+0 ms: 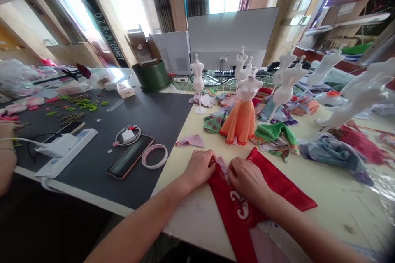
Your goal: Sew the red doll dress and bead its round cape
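Bench [168, 115]: dark on the left of the frame, pale on the right; its pale part carries the work, at lower centre.
Red cloth [226, 209]: lies at lower centre and runs off the bottom edge, with one long arm of it stretching to the right beyond the right forearm. It lies loose on the bench, on none of the dummies. The white curl is already on it; the upper edge, where the hands meet it, looks like the part being worked. I judge the handling to be partway; how much is left cannot be told from this view.
Dummies [198, 77]: several white ones, across the upper centre and upper right. The one near the centre is dressed below the waist, while its top is bare.
Orange skirt [238, 121]: on that central dummy, above the hands in the frame; it looks finished.
Right hand [247, 174]: fingers curled closed on the red cloth, near its upper edge; the fingertips are hidden. The cloth lies under it and on both sides.
Left hand [200, 167]: thumb and fingers pinched together on the cloth's upper left corner; most of the cloth lies to its right and below.
White curl [242, 207]: on the cloth, just below the right hand.
Pale fabric [222, 166]: a small strip showing between the two hands, along the red edge.
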A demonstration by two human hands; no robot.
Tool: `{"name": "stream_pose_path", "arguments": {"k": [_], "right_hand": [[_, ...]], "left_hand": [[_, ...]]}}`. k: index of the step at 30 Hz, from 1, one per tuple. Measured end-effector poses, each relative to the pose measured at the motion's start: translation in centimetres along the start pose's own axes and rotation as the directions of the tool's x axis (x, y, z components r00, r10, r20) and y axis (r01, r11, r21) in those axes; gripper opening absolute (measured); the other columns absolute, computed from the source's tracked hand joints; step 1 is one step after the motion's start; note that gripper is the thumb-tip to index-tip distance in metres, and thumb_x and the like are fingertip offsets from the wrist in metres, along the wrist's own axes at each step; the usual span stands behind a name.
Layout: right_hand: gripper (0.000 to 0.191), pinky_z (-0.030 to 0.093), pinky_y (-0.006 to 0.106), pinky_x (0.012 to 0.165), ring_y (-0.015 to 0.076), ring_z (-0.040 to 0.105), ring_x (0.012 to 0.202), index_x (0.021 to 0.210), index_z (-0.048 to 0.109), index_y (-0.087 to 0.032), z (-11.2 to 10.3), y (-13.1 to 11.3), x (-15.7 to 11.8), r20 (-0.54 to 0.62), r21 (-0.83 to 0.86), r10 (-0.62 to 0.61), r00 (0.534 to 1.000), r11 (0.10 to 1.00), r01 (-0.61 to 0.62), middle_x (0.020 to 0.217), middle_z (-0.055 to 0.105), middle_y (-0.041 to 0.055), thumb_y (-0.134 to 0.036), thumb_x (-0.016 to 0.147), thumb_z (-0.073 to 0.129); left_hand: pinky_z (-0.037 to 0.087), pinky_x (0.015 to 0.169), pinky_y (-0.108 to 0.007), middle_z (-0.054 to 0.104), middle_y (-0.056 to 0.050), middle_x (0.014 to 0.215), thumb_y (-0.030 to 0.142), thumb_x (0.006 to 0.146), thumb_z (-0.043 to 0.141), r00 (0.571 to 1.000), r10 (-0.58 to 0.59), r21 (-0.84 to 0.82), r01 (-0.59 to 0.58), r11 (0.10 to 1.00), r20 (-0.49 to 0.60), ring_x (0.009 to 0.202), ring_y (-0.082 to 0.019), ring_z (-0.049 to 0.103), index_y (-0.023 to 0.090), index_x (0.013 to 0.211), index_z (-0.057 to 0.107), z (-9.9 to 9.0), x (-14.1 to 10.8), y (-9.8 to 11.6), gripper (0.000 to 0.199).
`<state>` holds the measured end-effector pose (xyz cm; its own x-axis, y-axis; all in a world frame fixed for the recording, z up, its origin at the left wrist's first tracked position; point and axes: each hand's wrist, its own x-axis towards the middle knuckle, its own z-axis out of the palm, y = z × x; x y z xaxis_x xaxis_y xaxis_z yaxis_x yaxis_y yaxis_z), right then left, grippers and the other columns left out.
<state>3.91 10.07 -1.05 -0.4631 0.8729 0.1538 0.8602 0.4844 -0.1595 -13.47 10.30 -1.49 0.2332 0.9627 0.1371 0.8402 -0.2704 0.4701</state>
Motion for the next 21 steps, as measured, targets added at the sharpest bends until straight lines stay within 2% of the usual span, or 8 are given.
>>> {"name": "stream_pose_path", "arguments": {"k": [4,10,21], "right_hand": [[0.013,0.029,0.027,0.057,0.0176,0.055,0.065,0.071,0.054,-0.017,0.2,-0.3,0.3,-0.010,-0.013,0.002,1.000,1.000,-0.003,0.075,0.058,0.0046,-0.022,0.084,0.052],[0.014,0.031,0.028,0.063,0.0183,0.056,0.069,0.071,0.055,-0.017,1.3,-0.7,0.4,-0.029,-0.003,-0.030,0.999,1.000,0.030,0.073,0.059,0.0041,-0.014,0.084,0.050],[0.017,0.032,0.028,0.063,0.0175,0.054,0.067,0.071,0.053,-0.017,2.0,-0.5,0.2,-0.118,0.042,-0.039,0.992,0.998,0.044,0.072,0.059,0.0039,-0.013,0.085,0.046]], "left_hand": [[0.036,0.078,-0.034,0.065,-0.001,0.075,0.012,0.077,0.048,1.000,0.001,0.000,-0.001,1.000,-0.007,0.072,-0.017,0.058,0.019,0.080,0.054,0.2,0.0,-0.1,0.010],[0.036,0.079,-0.034,0.064,0.000,0.074,0.010,0.077,0.047,1.000,0.003,0.001,-0.003,1.000,-0.019,0.070,-0.016,0.058,0.019,0.080,0.053,0.3,0.1,-0.3,0.012],[0.035,0.078,-0.034,0.066,0.000,0.076,0.008,0.076,0.047,1.000,0.001,-0.010,-0.001,1.000,-0.019,0.074,-0.017,0.059,0.020,0.077,0.055,0.3,0.1,-0.2,0.014]]}}
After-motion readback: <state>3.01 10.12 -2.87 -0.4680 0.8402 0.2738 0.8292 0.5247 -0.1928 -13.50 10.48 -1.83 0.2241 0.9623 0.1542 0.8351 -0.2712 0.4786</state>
